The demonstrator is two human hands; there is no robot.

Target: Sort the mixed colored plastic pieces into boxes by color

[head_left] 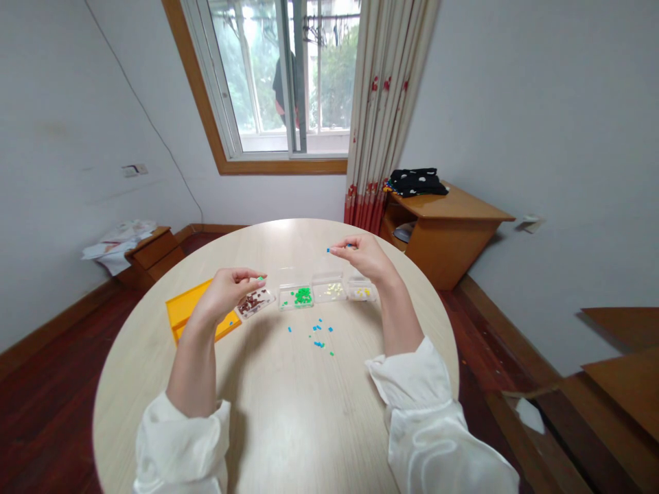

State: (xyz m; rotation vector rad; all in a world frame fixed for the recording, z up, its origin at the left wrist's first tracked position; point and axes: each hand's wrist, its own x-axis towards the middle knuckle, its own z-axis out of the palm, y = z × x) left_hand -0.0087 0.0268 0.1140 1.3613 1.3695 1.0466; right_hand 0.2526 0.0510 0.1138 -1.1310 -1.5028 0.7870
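Observation:
My left hand pinches a small green piece above a clear box of brown pieces. My right hand is raised over the far right of the table, thumb and finger closed on a small blue piece. Another bit of blue shows by its fingers. Between the hands stand a clear box with green pieces, one with pale yellow pieces and one with yellow pieces. Loose blue pieces and a few green ones lie on the table nearer me.
An orange-yellow tray lies under my left forearm, at the left of the round table. Beyond the table are a wooden cabinet with dark cloth on top, a curtain and a window.

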